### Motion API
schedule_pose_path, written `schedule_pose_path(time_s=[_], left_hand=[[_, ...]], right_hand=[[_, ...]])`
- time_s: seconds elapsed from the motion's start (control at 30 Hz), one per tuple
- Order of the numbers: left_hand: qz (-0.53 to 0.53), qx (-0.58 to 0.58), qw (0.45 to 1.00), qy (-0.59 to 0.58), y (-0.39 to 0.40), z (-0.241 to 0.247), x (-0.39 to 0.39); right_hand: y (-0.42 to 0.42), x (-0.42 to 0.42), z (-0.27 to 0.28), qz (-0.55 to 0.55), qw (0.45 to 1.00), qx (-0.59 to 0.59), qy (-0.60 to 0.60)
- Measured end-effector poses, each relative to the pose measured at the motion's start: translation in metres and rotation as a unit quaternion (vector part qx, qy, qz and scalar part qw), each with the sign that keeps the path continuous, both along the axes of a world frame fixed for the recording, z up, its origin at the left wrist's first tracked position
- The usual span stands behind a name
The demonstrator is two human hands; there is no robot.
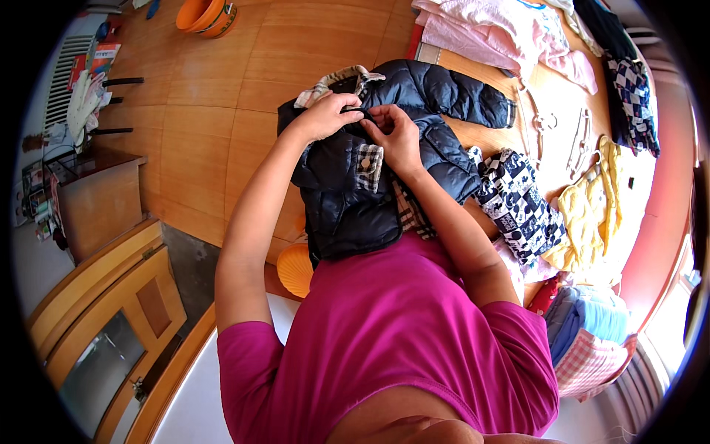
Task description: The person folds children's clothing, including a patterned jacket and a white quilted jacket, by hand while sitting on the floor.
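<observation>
A dark navy quilted jacket (349,219) with a checked collar and a checked, buttoned tab lies in front of me, its lower hem against my magenta shirt. One sleeve stretches out to the right. Near the collar, my left hand (327,117) pinches the dark front edge between thumb and fingers. Close beside it, my right hand (395,136) grips the same edge with thumb and forefinger. What exactly lies between the fingertips is too small to tell. Plaid lining (407,208) shows at the lower front opening.
Right of the jacket lie a folded black-and-white patterned garment (518,205), a yellow garment (591,205) and white hangers (538,119). Pink clothes (488,33) lie at the upper right. An orange bucket (205,19) stands on the wooden floor at the upper left.
</observation>
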State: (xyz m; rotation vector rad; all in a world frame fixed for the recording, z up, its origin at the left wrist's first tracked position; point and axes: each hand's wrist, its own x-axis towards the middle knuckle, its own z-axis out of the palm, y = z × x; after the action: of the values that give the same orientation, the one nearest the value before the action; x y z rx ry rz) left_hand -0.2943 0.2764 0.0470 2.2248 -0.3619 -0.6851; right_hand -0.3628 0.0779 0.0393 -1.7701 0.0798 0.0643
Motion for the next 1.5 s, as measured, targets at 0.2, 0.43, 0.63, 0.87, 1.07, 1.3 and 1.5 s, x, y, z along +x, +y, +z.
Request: schedule_pose_path(time_s=[0.2, 0.43, 0.63, 0.87, 1.07, 1.3, 1.5], left_hand=[[0.016, -0.170, 0.974, 0.150, 0.012, -0.011, 0.012], [0.009, -0.092, 0.994, 0.058, 0.000, 0.006, 0.009], [-0.003, -0.111, 0.994, 0.013, 0.002, 0.010, 0.009], [0.016, -0.101, 0.994, 0.047, 0.002, 0.017, 0.011], [0.007, -0.117, 0.991, 0.057, 0.006, 0.014, 0.011], [-0.010, -0.115, 0.987, 0.110, 0.009, 0.025, 0.024], [-0.055, -0.119, 0.987, 0.089, 0.003, 0.037, 0.036]], right_hand=[[0.006, -0.012, -0.003, -0.005, 0.991, -0.087, -0.099], [0.004, -0.013, 0.000, -0.013, 0.980, -0.117, -0.161], [0.003, -0.014, 0.002, 0.008, 0.969, -0.134, -0.207], [0.003, -0.012, 0.014, -0.025, 0.955, -0.219, -0.197], [-0.003, -0.014, 0.011, 0.021, 0.939, -0.274, -0.205], [-0.007, -0.017, 0.017, 0.064, 0.895, -0.271, -0.348], [-0.005, -0.007, 0.019, 0.034, 0.908, -0.222, -0.355]])
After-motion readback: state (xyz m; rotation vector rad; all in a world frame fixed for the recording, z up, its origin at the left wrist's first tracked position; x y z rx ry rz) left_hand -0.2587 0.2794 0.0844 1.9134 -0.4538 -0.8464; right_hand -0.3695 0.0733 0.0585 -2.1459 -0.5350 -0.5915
